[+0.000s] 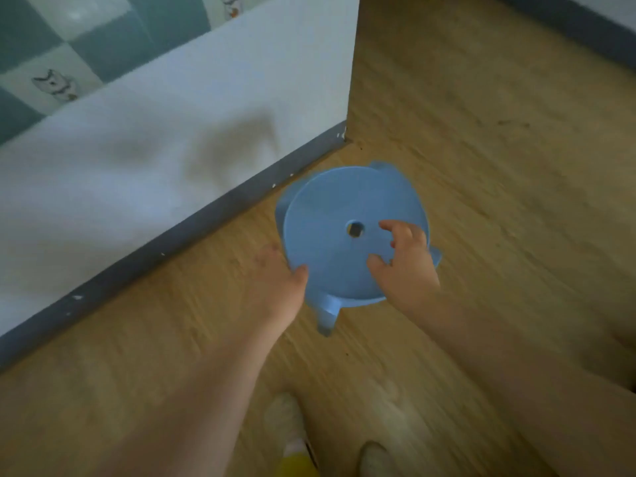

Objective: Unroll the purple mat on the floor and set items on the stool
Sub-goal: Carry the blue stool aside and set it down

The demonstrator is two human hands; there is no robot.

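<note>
A round light-blue plastic stool [344, 232] with a small hole in the middle of its seat stands on the wooden floor [481, 166], near a white wall's grey skirting board [206, 218]. The left hand [282, 284] grips the seat's near-left rim; the right hand [402, 259] hovers over the seat, fingers loosely curled.

No legible txt, labels, nos. or brand marks anywhere; frame's too blurred to read.
</note>
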